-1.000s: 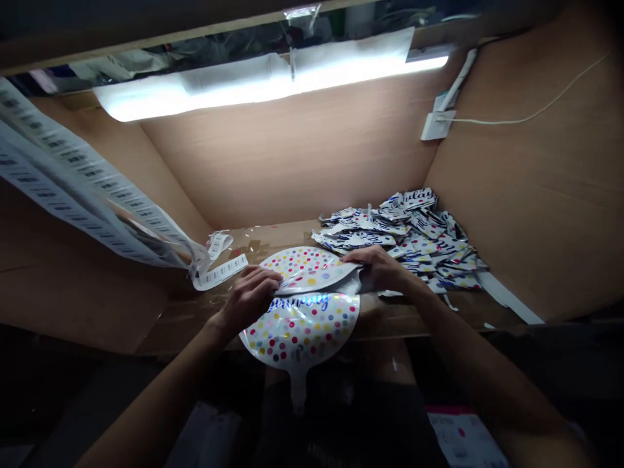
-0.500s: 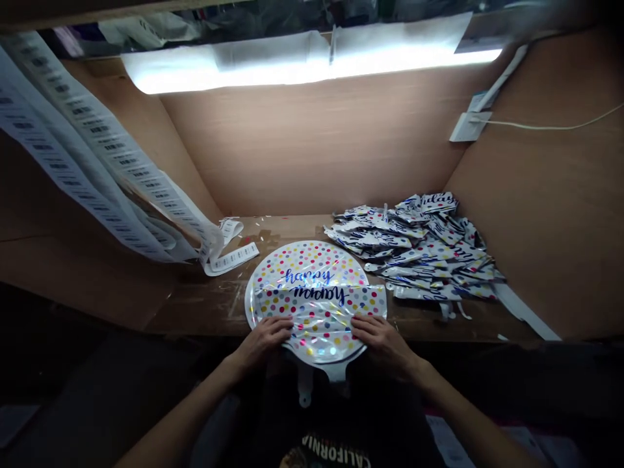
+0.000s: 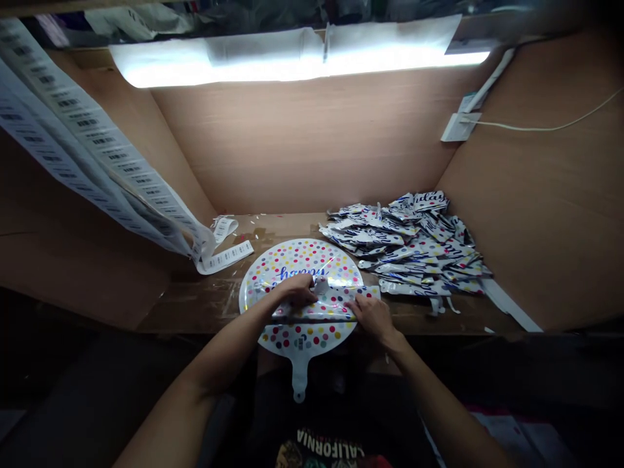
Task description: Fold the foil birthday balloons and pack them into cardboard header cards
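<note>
A round foil balloon (image 3: 297, 273) with coloured polka dots and blue "happy" script lies flat on the wooden bench (image 3: 195, 305), its neck tail (image 3: 299, 383) pointing toward me. Part of it is folded into a shiny strip (image 3: 326, 304) across the middle. My left hand (image 3: 295, 290) pinches the top edge of that strip near the centre. My right hand (image 3: 373, 318) sits on the strip's right part, fingers bent over it. The hands hide part of the lettering.
A large pile of folded foil balloons (image 3: 409, 250) lies to the right of the hands. A white barcode label strip (image 3: 97, 146) hangs down at the left, its end (image 3: 224, 257) curling onto the bench. Wooden panels surround the bench, with a lit tube lamp (image 3: 297, 58) above.
My hands have moved up from the balloon's lower edge, the left one reaching the centre. The folded strip has shifted upward, uncovering the dotted lower part and tail.
</note>
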